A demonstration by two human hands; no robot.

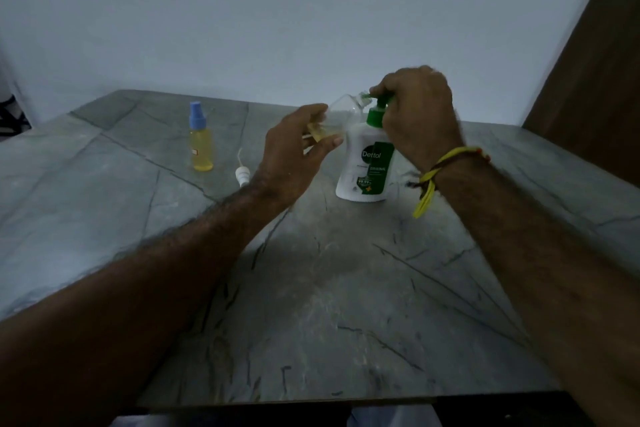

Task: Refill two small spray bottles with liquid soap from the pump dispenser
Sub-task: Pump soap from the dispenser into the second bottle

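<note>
I log left hand (294,146) fingers pinching tilted open spray bottle (337,114), neck at green pump dispenser (367,163) nozzle, right hand (420,114) fingers curled over pump head, 1 capped yellow-filled bottle (201,142) standing apart on worktop (311,288), loose sprayer cap (242,173) between.

Bench (311,288): grey-green marble look, dark veins. Dettol pump dispenser (365,166): white body, green label, green pump head. Standing spray bottle (201,146): yellow liquid, blue cap. Loose spray nozzle (242,173): white. Wrist threads (438,172): yellow, dark red. Wall (277,10): pale grey-blue.
</note>
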